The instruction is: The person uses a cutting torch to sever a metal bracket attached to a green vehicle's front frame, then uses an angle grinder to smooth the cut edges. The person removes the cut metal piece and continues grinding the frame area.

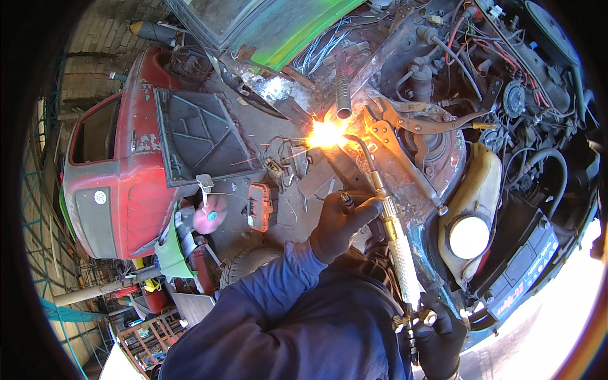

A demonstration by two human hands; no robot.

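Note:
A brass and silver gas torch [401, 256] slants up from the lower right, its bent tip ending at a bright glare [327, 133] with flying sparks. My right hand [441, 345], in a dark glove, is wrapped round the torch's lower end by the brass valve knobs. My left hand [345, 225], also gloved, has its fingers closed against the torch's brass neck; a small dark piece shows at its fingers, too unclear to name. Right of the glare, orange-lit locking pliers [398, 147] sit on the car's sheet metal. A ribbed metal tube [342, 85] stands just above the glare.
An engine bay with hoses and wires lies right, with a yellowed plastic tank [479, 171] and a black battery [520, 269]. A red car body [130, 164] stands left, beside a dark panel [201, 136]. An orange case [259, 208] and a pink fan [210, 214] are below.

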